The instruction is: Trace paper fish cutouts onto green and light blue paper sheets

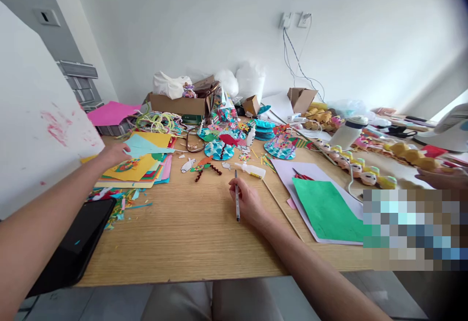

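Observation:
My right hand (248, 199) rests on the table and grips a pen (237, 203), held nearly upright. To the left, my left hand (115, 156) reaches over a stack of coloured paper, its fingers closed on the edge of a light blue sheet of paper (148, 144). Beneath that sheet lies yellow paper (141, 167) with a small colourful cut-out on it. Just beyond my right hand are a white glue bottle (250, 170), a wooden stick (281, 209) and a paper fish cut-out (188, 165).
Decorated blue paper plates (280, 148) stand at the back middle. Green paper (329, 209) lies on a pale sheet at right, near painted egg-carton pieces (360, 167). A black tablet (80, 238) and paper scraps (122, 204) sit at left. Another person's hand (442, 177) is at far right.

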The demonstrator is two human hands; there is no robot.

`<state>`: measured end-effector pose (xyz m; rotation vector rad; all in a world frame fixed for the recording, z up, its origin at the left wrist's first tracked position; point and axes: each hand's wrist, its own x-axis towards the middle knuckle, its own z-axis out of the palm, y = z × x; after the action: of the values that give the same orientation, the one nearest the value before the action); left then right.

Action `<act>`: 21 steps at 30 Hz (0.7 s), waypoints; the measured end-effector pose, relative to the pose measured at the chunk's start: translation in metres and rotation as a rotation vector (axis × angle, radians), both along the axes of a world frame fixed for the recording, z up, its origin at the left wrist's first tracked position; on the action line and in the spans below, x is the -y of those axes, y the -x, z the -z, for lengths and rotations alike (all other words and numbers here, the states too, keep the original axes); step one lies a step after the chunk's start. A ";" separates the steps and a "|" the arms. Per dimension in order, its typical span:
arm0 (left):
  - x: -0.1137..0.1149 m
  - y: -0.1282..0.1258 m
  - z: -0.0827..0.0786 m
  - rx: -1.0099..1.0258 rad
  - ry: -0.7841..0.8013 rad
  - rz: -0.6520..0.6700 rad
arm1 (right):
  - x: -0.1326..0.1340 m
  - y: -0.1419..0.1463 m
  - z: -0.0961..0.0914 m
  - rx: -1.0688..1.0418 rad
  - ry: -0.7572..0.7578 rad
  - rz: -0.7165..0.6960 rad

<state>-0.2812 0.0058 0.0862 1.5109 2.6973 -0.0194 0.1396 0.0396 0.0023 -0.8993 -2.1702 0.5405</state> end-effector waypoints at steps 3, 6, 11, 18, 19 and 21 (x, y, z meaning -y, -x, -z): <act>0.011 0.022 -0.001 0.011 0.041 -0.012 | 0.000 0.000 0.000 -0.009 -0.011 -0.001; 0.023 0.034 0.000 0.009 0.080 0.002 | 0.000 0.000 0.000 -0.007 -0.025 -0.004; 0.036 0.038 0.006 -0.026 0.158 0.041 | -0.001 0.000 0.002 0.001 -0.035 -0.006; 0.037 0.007 0.024 -0.057 0.176 0.288 | -0.002 0.001 0.003 0.018 -0.022 -0.003; 0.036 0.001 0.027 -0.062 0.172 0.313 | -0.002 0.001 0.002 0.025 -0.018 -0.003; 0.033 -0.009 0.031 -0.078 0.169 0.339 | 0.000 0.000 0.001 0.036 -0.012 0.002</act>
<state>-0.2726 -0.0277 0.0555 1.9229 2.3853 -0.3162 0.1392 0.0398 0.0017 -0.9111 -2.2028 0.5141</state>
